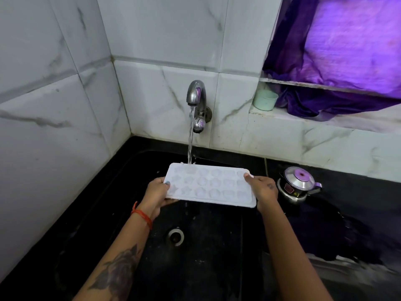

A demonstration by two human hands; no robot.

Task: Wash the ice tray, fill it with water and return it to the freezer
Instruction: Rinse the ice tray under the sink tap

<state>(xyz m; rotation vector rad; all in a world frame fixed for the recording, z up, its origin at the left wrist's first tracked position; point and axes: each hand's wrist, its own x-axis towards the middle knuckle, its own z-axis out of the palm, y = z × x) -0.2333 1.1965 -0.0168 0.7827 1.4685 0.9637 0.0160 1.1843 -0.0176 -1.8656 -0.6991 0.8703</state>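
A white ice tray (211, 185) with several round and star-shaped moulds is held level over the black sink (206, 246). My left hand (156, 192) grips its left short end, thumb on top. My right hand (261, 187) grips its right end the same way. The steel tap (196, 94) on the back wall is running. Its stream of water (190, 137) lands on the tray's far edge, and drops fall off there.
The sink's drain (176, 235) lies below the tray. A small steel kettle (296, 184) stands on the black counter to the right. A pale green cup (265, 98) and purple cloth (325, 101) sit in the wall niche. Tiled walls close the left and back.
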